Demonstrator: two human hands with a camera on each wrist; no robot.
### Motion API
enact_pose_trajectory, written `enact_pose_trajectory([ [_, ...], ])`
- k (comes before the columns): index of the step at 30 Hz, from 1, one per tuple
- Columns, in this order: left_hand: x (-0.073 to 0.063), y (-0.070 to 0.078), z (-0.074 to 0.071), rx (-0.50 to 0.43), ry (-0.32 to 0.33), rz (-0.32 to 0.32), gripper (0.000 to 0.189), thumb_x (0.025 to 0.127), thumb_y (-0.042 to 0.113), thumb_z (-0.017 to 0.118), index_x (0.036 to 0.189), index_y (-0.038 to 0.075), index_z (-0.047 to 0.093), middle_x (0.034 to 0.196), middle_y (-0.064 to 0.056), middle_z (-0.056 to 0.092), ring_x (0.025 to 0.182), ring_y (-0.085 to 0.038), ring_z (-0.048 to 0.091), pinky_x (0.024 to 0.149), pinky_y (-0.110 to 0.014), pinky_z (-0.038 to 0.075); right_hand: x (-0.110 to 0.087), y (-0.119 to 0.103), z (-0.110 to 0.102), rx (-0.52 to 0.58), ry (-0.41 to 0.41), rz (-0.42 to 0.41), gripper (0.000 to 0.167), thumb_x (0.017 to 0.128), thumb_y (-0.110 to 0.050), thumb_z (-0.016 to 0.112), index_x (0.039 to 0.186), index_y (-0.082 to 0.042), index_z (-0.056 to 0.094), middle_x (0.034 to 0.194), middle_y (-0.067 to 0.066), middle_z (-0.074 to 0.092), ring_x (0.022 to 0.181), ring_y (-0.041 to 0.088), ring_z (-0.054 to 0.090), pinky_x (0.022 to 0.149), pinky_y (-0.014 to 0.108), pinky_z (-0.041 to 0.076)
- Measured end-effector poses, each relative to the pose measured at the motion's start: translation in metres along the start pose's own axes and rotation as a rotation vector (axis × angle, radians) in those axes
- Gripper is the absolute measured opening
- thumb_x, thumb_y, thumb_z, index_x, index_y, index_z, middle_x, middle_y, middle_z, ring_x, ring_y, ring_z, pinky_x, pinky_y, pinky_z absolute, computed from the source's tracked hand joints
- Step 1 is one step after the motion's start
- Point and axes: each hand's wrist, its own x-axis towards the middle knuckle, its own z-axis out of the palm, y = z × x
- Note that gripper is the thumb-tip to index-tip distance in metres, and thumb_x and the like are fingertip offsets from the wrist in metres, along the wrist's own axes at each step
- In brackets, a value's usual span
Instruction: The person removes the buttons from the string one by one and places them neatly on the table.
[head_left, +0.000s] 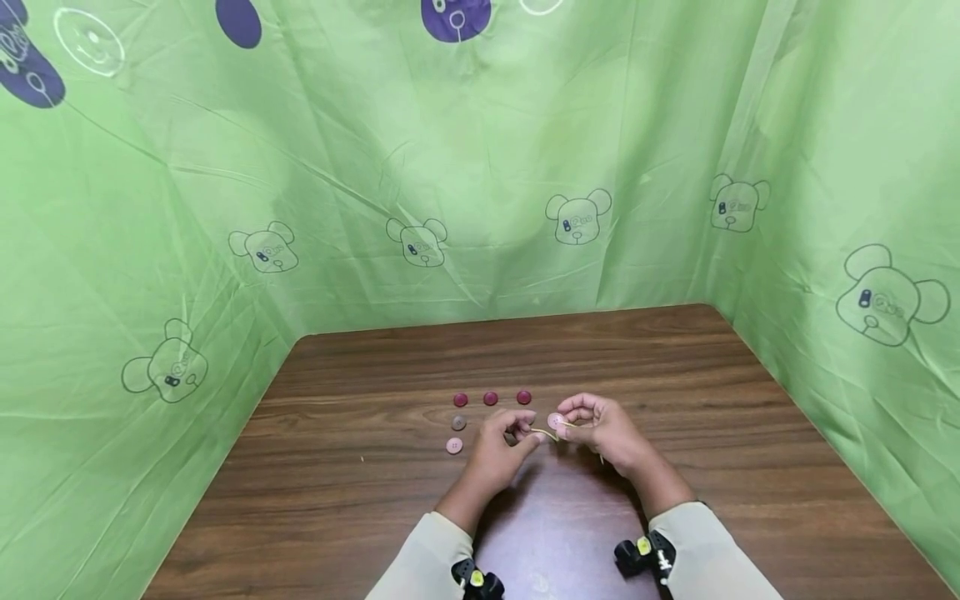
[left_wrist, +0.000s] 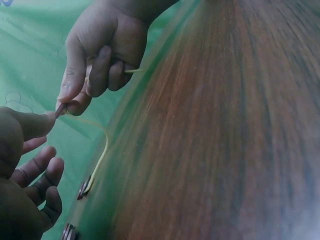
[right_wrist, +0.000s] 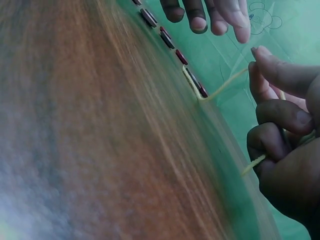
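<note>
A pale pink button [head_left: 556, 420] is pinched between thumb and forefinger of my right hand [head_left: 609, 432]. Yellow string [left_wrist: 106, 145] runs from beside this button down toward the table, and a short end of string [right_wrist: 257, 161] pokes out below the right hand's curled fingers. Close by on the left is my left hand [head_left: 501, 448], its fingers loosely spread and its thumb near the button's edge. Whether that thumb touches the button, I cannot tell. On the table left of the hands lie a grey button [head_left: 459, 422] and another pink button [head_left: 454, 446].
Dark red buttons [head_left: 491, 398] form a row just beyond the hands on the brown wooden table [head_left: 337, 500]. Green curtains [head_left: 487, 283] with bear drawings enclose the table's back and sides. Each wrist carries a small black camera [head_left: 637, 557].
</note>
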Motion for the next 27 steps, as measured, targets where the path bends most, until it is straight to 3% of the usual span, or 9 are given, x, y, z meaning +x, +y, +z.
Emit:
enact_pose_trajectory([
  [3, 0.002, 0.001, 0.003, 0.021, -0.019, -0.002, 0.032, 0.090, 0.004, 0.087, 0.120, -0.004, 0.078, 0.098, -0.015, 0.074, 0.085, -0.008, 0.066, 0.085, -0.029, 0.061, 0.000, 0.001, 0.001, -0.005, -0.011, -0.001, 0.036, 0.091, -0.003, 0.085, 0.119, 0.011, 0.067, 0.101, 0.005, 0.079, 0.076, 0.007, 0.069, 0.062, 0.022, 0.052],
  [9, 0.005, 0.004, 0.008, 0.014, -0.035, -0.015, 0.032, 0.090, 0.006, 0.087, 0.120, -0.001, 0.079, 0.101, -0.018, 0.074, 0.087, -0.013, 0.068, 0.084, -0.029, 0.059, -0.001, 0.003, 0.001, 0.004, -0.042, -0.019, 0.034, 0.096, -0.006, 0.081, 0.122, 0.013, 0.071, 0.106, 0.014, 0.083, 0.088, 0.012, 0.078, 0.072, 0.025, 0.060],
  [15, 0.006, 0.004, 0.012, 0.029, -0.035, -0.044, 0.029, 0.093, 0.013, 0.087, 0.120, 0.004, 0.080, 0.101, -0.011, 0.074, 0.088, -0.006, 0.065, 0.083, -0.026, 0.060, -0.002, 0.003, 0.001, -0.001, -0.049, -0.040, 0.033, 0.099, -0.009, 0.080, 0.122, 0.013, 0.073, 0.111, 0.016, 0.084, 0.092, 0.007, 0.079, 0.076, 0.025, 0.061],
  [19, 0.007, 0.005, 0.014, 0.028, -0.036, -0.065, 0.026, 0.094, 0.015, 0.086, 0.118, 0.007, 0.081, 0.101, -0.009, 0.073, 0.087, -0.003, 0.063, 0.081, -0.021, 0.056, -0.001, 0.003, 0.001, -0.029, -0.034, -0.064, 0.030, 0.097, -0.005, 0.080, 0.120, 0.013, 0.074, 0.112, 0.021, 0.083, 0.090, 0.003, 0.077, 0.070, 0.023, 0.056],
  [22, 0.007, 0.006, 0.014, 0.024, -0.038, -0.070, 0.023, 0.093, 0.013, 0.086, 0.115, 0.008, 0.082, 0.100, -0.010, 0.072, 0.086, -0.005, 0.063, 0.078, -0.018, 0.053, -0.001, 0.004, 0.001, -0.026, -0.033, -0.071, 0.029, 0.096, -0.004, 0.080, 0.119, 0.014, 0.075, 0.113, 0.025, 0.081, 0.090, 0.003, 0.077, 0.071, 0.022, 0.057],
  [27, 0.007, 0.004, 0.015, 0.027, -0.034, -0.078, 0.021, 0.091, 0.012, 0.087, 0.111, 0.008, 0.083, 0.099, -0.009, 0.072, 0.089, -0.015, 0.067, 0.077, -0.018, 0.052, -0.001, 0.004, 0.001, 0.005, -0.045, -0.075, 0.030, 0.096, -0.003, 0.080, 0.119, 0.015, 0.074, 0.114, 0.028, 0.080, 0.094, 0.006, 0.079, 0.083, 0.023, 0.062],
])
